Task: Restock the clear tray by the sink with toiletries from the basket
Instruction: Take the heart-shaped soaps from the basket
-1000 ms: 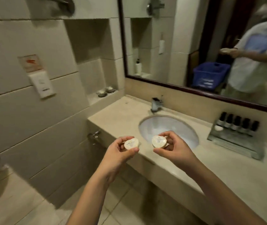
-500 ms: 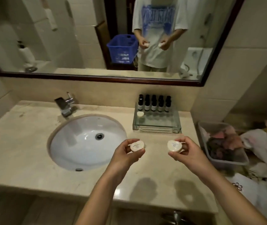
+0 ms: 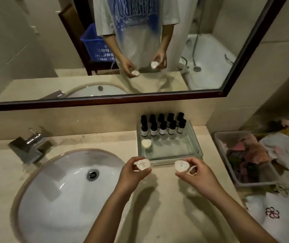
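The clear tray point(image 3: 193, 146) sits on the counter right of the sink, against the back wall. Several small dark-capped bottles point(image 3: 163, 128) stand in a row at its back, and one white heart-shaped container point(image 3: 146, 143) lies at its front left. My left hand point(image 3: 131, 174) pinches a white heart-shaped container point(image 3: 143, 164) just in front of the tray's left corner. My right hand point(image 3: 196, 174) pinches another white heart-shaped container point(image 3: 181, 166) in front of the tray's front edge. The blue basket point(image 3: 96, 46) shows only in the mirror, behind me.
The white sink basin point(image 3: 66, 186) and chrome tap point(image 3: 29, 146) lie to the left. A plastic bin of crumpled cloths point(image 3: 245, 158) and white towels point(image 3: 280, 221) crowd the right side. The mirror point(image 3: 140, 50) hangs above the counter.
My view has swung right and down from the sink's left side, centring on the tray. Both hands, each still holding a container, have come closer to the tray's front edge.
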